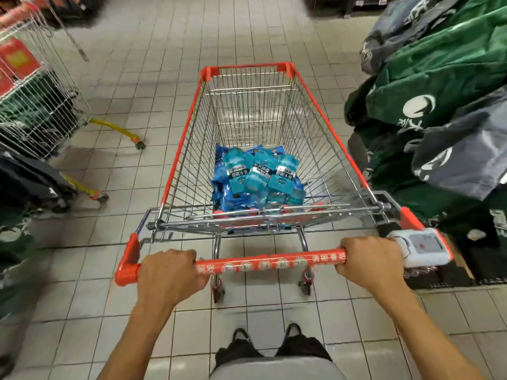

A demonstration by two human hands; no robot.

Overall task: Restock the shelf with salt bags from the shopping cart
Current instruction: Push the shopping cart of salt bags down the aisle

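While both hands are on the handle [270, 263], the job is transport, not stocking. Left hand [171, 275] wrapped round the bar near its left end; right hand [369, 263] wrapped round it near the right end, just beside a white device [419, 246] clipped at that corner.

Salt bags [258, 178]: blue and teal pouches heaped on the cart [343, 152] floor, at the near end of the basket, just behind the folded child seat. Far half of the basket bare wire. No bag lifted yet; no salt shelf in view, so restocking looks not yet begun.

Surroundings: tiled floor [153, 86]. Second wire cart [38, 105] at left with yellow legs. Green and grey fabric bags [450, 78] piled at right, close to the cart's right rim.

Doing this step well, as I judge it:
- Push evenly with both hands so the nose tracks straight.
- Gap on the right is tight; steer slightly left to avoid snagging the fabric pile, but mind the yellow legs.
- Go slowly; the load sits at the near end and could slide forward on a hard stop.
- Park side-on to the shelf, so bags are within reach over the rim.
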